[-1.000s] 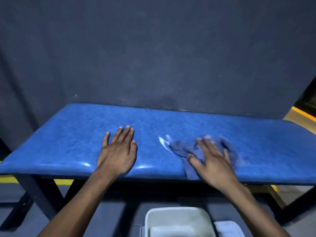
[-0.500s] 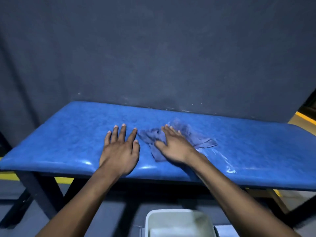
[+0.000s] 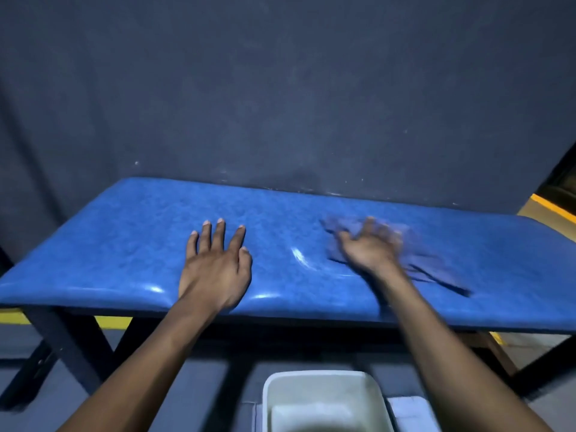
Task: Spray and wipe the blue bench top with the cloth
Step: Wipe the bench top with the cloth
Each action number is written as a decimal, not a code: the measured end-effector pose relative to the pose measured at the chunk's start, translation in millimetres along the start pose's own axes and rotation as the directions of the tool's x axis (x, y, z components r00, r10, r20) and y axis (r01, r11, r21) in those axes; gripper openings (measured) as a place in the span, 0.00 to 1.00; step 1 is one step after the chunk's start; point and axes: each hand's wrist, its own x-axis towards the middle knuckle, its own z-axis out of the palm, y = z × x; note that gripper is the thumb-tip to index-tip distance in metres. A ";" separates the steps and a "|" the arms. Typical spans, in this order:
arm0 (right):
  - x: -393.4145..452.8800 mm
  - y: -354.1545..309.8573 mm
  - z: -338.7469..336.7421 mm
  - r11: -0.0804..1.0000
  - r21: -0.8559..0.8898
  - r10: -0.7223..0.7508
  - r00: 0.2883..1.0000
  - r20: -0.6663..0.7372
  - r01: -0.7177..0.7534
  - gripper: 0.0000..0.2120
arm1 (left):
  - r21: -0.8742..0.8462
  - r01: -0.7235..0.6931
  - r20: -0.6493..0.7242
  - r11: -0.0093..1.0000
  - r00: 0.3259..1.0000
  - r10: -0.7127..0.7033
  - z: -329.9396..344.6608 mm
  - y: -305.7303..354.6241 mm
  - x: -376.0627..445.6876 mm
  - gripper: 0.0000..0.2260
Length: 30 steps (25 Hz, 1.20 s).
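Head view looks down on a blue bench top (image 3: 131,244), padded and glossy, standing in front of a dark grey wall (image 3: 280,88). The left hand (image 3: 215,269) lies palm down on the near middle part of the bench, fingers spread and flat on the padding, with nothing under or between them. The right hand (image 3: 371,247) is blurred by motion; it sits palm down on the cloth (image 3: 427,263), fingers fanned out over it and pressing it against the bench rather than pinching it. The cloth is a blue-grey, crumpled rag on the right half of the bench top, its edges sticking out past the hand toward the far side and trailing to the right and toward the near edge; its exact outline is smeared by the blur. Between the two hands, a curved wet streak (image 3: 300,258) shines on the padding, just left of the cloth. Both forearms are bare and reach in from the bottom of the frame. Under the bench, dark legs (image 3: 62,344) cross, and a yellow line (image 3: 106,321) shows on the floor behind them. Below the near edge, between the forearms, a white plastic tub (image 3: 324,381) sits on the floor, with a pale flat object (image 3: 408,410) just to its right, too cropped to identify
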 end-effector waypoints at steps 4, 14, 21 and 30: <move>-47.1 -71.2 3.5 0.892 0.079 -0.452 0.887 0.095 0.446 0.37 | -0.005 -0.012 0.001 1.000 1.000 0.012 -0.4 -4.1 2.7 0.27; 9.8 91.6 -23.1 0.996 0.008 -0.084 0.996 0.004 0.084 0.34 | -0.005 0.015 -0.002 1.000 1.000 -0.015 -1.4 1.3 2.5 0.28; 6.0 -48.9 -3.8 0.874 0.232 -0.449 0.892 0.056 0.426 0.39 | -0.010 0.020 -0.020 1.000 1.000 -0.020 -1.9 -0.4 0.3 0.31; -42.7 0.3 -7.8 0.620 0.279 -0.767 0.642 0.018 0.733 0.33 | -0.008 0.030 -0.034 1.000 0.999 -0.030 0.0 1.4 0.2 0.31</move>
